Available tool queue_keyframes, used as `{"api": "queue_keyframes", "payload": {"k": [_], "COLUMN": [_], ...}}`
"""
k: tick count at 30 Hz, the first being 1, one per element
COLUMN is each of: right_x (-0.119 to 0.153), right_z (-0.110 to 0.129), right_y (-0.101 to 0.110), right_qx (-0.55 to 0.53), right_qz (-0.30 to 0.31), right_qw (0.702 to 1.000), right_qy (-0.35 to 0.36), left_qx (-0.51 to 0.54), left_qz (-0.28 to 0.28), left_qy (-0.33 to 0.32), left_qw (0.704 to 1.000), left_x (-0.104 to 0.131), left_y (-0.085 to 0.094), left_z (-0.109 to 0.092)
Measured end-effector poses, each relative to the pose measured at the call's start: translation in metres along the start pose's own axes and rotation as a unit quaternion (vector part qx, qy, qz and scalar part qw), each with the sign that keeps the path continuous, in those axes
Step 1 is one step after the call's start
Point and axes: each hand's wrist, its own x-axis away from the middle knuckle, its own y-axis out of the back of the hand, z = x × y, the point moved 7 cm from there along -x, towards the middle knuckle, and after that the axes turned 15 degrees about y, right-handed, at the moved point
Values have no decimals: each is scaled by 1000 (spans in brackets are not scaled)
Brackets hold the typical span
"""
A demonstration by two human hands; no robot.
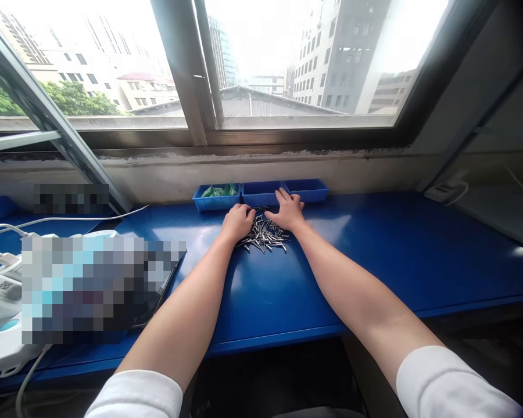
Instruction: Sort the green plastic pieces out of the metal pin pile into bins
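A loose pile of small silvery metal pins or rivets (265, 235) lies on the blue tabletop. At the pile's left edge is my left hand (239, 222), its fingers curled down; what is under the fingertips is hidden. My right hand (289, 210) is at the pile's upper right, with fingers spread and nothing visible in it. Behind the hands three blue bins stand side by side. The left bin (218, 202) has green material in it, while the middle bin (261, 190) and the right bin (316, 190) show no contents.
On the left of the blue table (375, 249) are white power strips (2, 290) with cables and a blurred-out dark-edged object (165, 284). A metal frame post (91, 168) rises at the back left. A window stands behind the bins.
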Motion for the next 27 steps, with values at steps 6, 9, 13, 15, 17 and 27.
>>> {"api": "queue_keyframes", "payload": {"k": [6, 9, 13, 15, 17, 27], "right_x": [0, 0, 1, 1, 1, 1], "right_z": [0, 1, -1, -2, -1, 13], "right_y": [-8, -1, 7, 2, -4, -15], "right_qx": [-11, -27, -78, -108, -124, -106], "right_qz": [34, -16, -78, -46, 1, 108], "right_qw": [999, 999, 993, 992, 991, 984], "right_qy": [2, 12, 38, 50, 60, 95], "left_qx": [1, -4, 3, 7, 6, -27], "left_qz": [12, 16, 28, 42, 59, 77], "left_qy": [-2, -1, -13, -28, -38, -63], "left_qw": [1000, 1000, 1000, 999, 997, 995], "left_x": [2, 3, 2, 3, 3, 7], "left_y": [1, 1, -1, -4, -7, -9], "left_z": [-2, -3, -4, -5, -7, -11]}}
